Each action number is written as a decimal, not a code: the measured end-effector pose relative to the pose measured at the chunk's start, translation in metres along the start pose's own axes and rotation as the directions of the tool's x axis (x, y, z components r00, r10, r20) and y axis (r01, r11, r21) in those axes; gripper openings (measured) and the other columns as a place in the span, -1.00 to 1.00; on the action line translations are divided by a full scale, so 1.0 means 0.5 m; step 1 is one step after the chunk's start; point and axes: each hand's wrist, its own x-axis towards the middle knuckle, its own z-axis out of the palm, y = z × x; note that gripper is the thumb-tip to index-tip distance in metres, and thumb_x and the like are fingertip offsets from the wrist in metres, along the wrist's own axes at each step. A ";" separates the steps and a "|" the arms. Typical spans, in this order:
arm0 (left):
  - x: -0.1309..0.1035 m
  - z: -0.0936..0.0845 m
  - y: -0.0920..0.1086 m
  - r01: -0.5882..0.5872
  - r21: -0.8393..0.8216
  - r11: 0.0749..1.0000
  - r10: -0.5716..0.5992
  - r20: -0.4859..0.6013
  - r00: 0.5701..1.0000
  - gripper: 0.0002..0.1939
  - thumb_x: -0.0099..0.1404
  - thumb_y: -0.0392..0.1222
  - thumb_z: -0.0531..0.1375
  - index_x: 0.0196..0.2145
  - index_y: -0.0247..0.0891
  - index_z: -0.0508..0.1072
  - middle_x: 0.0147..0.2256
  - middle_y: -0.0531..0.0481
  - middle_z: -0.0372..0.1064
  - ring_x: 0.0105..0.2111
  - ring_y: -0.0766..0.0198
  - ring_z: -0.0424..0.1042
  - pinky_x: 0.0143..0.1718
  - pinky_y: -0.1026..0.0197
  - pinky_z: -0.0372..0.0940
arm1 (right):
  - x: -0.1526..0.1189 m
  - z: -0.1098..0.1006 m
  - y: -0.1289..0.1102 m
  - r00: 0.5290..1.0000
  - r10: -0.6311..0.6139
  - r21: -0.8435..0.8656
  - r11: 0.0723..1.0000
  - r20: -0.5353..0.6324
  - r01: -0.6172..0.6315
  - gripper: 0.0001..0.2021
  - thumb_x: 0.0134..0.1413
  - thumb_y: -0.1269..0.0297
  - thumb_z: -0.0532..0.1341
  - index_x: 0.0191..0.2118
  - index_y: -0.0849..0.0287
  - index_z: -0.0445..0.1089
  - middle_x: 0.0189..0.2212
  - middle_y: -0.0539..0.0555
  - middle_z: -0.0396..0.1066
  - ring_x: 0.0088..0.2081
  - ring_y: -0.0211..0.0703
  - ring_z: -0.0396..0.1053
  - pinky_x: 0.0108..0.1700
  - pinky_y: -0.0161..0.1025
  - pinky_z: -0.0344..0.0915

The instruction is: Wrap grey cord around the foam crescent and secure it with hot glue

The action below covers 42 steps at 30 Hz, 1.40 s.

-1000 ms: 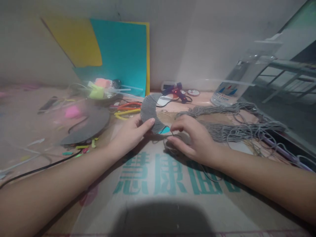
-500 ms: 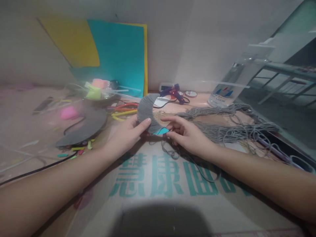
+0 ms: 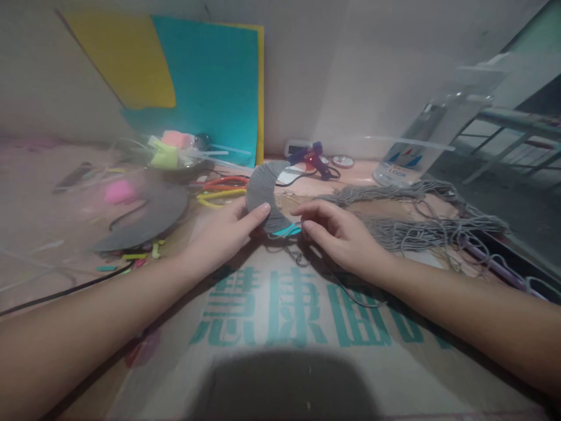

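My left hand (image 3: 225,231) is closed on the left side of a crescent-shaped piece (image 3: 263,190), thumb on its front. Grey yarn is wound tightly over most of it; a turquoise strip (image 3: 287,230) shows bare near its lower tip, with a few strands across. Beside that tip, my right hand (image 3: 335,231) has its fingers curled around the thin grey yarn (image 3: 299,224); the exact pinch is partly hidden. Loose yarn hangs beneath the crescent and trails over the printed board (image 3: 280,374).
A grey yarn skein (image 3: 394,231) lies at right, near purple-handled scissors (image 3: 495,263) and a clear bottle (image 3: 407,146). Behind are a glue gun (image 3: 313,158) and turquoise and yellow sheets (image 3: 214,88). At left lie a grey curved piece (image 3: 153,213), pink clay (image 3: 120,191) and a black cord (image 3: 65,292).
My right hand has shifted slightly right and its fingers have curled more. More grey strands now cross the turquoise strip. My left hand keeps its hold on the crescent; the view has tilted slightly.
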 end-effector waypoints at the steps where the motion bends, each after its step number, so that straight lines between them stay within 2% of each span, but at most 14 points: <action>1: 0.000 -0.001 -0.001 0.003 -0.005 1.000 -0.003 -0.001 1.000 -0.63 0.28 0.15 0.18 -0.21 -0.23 0.47 -0.31 0.00 0.45 -0.39 0.28 0.34 -0.39 0.26 0.20 | 0.001 0.000 -0.001 1.000 0.001 -0.013 1.000 0.008 -0.001 -0.78 0.23 0.33 0.13 -0.03 0.17 0.39 -0.28 0.04 0.46 -0.32 -0.23 0.39 -0.26 -0.25 0.32; 4: 0.000 -0.006 -0.003 0.006 0.022 1.000 -0.006 -0.002 1.000 -0.62 0.28 0.16 0.18 -0.21 -0.23 0.48 -0.30 0.00 0.43 -0.37 0.28 0.32 -0.38 0.26 0.19 | 0.006 -0.002 -0.006 0.999 0.043 -0.057 0.997 0.005 -0.043 -0.80 0.22 0.25 0.17 -0.10 0.18 0.45 -0.34 0.04 0.47 -0.38 -0.23 0.38 -0.32 -0.27 0.29; 7: 0.000 -0.009 -0.002 0.010 0.084 0.996 -0.009 -0.010 1.000 -0.60 0.28 0.19 0.17 -0.26 -0.24 0.46 -0.40 0.04 0.35 -0.44 0.31 0.25 -0.44 0.28 0.12 | 0.010 -0.005 -0.012 0.993 0.117 -0.137 0.983 -0.022 -0.118 -0.79 0.18 0.18 0.22 -0.21 0.18 0.52 -0.42 0.03 0.47 -0.41 -0.22 0.36 -0.38 -0.28 0.22; 11: -0.002 -0.010 0.004 -0.004 0.140 0.990 0.003 0.002 1.000 -0.57 0.28 0.21 0.15 -0.33 -0.26 0.45 -0.48 0.07 0.27 -0.49 0.32 0.21 -0.48 0.28 0.09 | 0.012 -0.006 -0.015 0.988 0.151 -0.195 0.969 -0.031 -0.154 -0.79 0.09 0.15 0.29 -0.25 0.17 0.55 -0.40 0.05 0.51 -0.40 -0.19 0.36 -0.38 -0.27 0.20; 16: -0.003 -0.007 0.012 -0.001 0.167 0.986 0.000 0.007 1.000 -0.58 0.28 0.21 0.15 -0.30 -0.25 0.47 -0.45 0.07 0.33 -0.47 0.31 0.24 -0.47 0.27 0.09 | 0.014 -0.005 -0.014 0.989 0.148 -0.107 0.984 0.028 -0.144 -0.80 0.11 0.19 0.25 -0.32 0.20 0.54 -0.42 0.04 0.51 -0.40 -0.21 0.38 -0.33 -0.27 0.24; 20: -0.003 -0.010 0.015 0.008 0.193 0.981 -0.007 -0.002 1.000 -0.57 0.27 0.23 0.15 -0.28 -0.23 0.46 -0.45 0.07 0.34 -0.46 0.30 0.26 -0.47 0.26 0.09 | 0.014 -0.006 -0.013 0.989 0.138 -0.053 0.989 0.047 -0.135 -0.74 0.16 0.13 0.20 -0.35 0.22 0.51 -0.44 0.04 0.49 -0.40 -0.22 0.36 -0.32 -0.27 0.25; 25: -0.001 -0.011 0.006 0.051 0.160 0.986 -0.039 -0.078 0.996 -0.55 0.23 0.27 0.17 -0.40 -0.22 0.35 -0.53 0.09 0.27 -0.53 0.32 0.22 -0.52 0.26 0.06 | 0.014 -0.006 -0.013 0.982 0.188 0.114 0.976 -0.001 -0.187 -0.70 0.16 0.09 0.21 -0.13 0.21 0.43 -0.48 -0.03 0.37 -0.50 -0.29 0.25 -0.43 -0.31 0.19; 27: 0.001 -0.010 0.002 0.060 0.085 0.995 -0.053 -0.080 0.995 -0.57 0.23 0.23 0.19 -0.41 -0.22 0.33 -0.53 0.10 0.26 -0.55 0.33 0.21 -0.53 0.27 0.05 | 0.015 -0.006 -0.012 0.981 0.196 0.159 0.968 -0.004 -0.193 -0.73 0.19 0.08 0.18 -0.19 0.20 0.40 -0.51 -0.06 0.31 -0.52 -0.31 0.21 -0.45 -0.32 0.16; 31: 0.004 -0.007 0.002 0.050 0.000 0.999 -0.050 -0.058 0.997 -0.63 0.21 0.16 0.23 -0.40 -0.22 0.35 -0.55 0.11 0.25 -0.56 0.32 0.22 -0.52 0.27 0.07 | 0.015 -0.005 -0.011 0.987 0.161 0.113 0.980 0.007 -0.161 -0.68 0.24 0.05 0.12 -0.42 0.18 0.33 -0.61 -0.09 0.18 -0.56 -0.32 0.11 -0.49 -0.33 0.09; 37: -0.007 -0.009 0.013 0.096 0.142 0.985 -0.093 -0.028 0.995 -0.55 0.18 0.26 0.19 -0.40 -0.24 0.47 -0.52 0.02 0.37 -0.53 0.25 0.29 -0.54 0.24 0.12 | 0.012 -0.003 -0.008 0.978 0.208 0.137 0.969 -0.011 -0.205 -0.68 0.24 0.05 0.13 -0.44 0.16 0.29 -0.62 -0.12 0.14 -0.58 -0.33 0.09 -0.51 -0.33 0.06; 40: -0.014 -0.010 0.014 0.117 0.214 0.970 -0.124 0.018 0.992 -0.56 0.15 0.25 0.23 -0.42 -0.24 0.47 -0.49 0.01 0.41 -0.53 0.24 0.32 -0.56 0.24 0.16 | 0.011 -0.001 -0.007 0.981 0.195 0.163 0.968 -0.020 -0.189 -0.68 0.24 0.05 0.14 -0.43 0.17 0.30 -0.62 -0.12 0.14 -0.59 -0.34 0.08 -0.51 -0.33 0.08; 42: -0.015 -0.011 0.010 0.133 0.238 0.962 -0.139 0.010 0.990 -0.57 0.14 0.24 0.23 -0.45 -0.23 0.46 -0.52 0.01 0.41 -0.56 0.24 0.32 -0.57 0.23 0.16 | 0.011 0.000 -0.008 0.982 0.188 0.158 0.970 -0.016 -0.183 -0.69 0.26 0.06 0.13 -0.41 0.17 0.32 -0.60 -0.11 0.18 -0.59 -0.35 0.09 -0.52 -0.33 0.08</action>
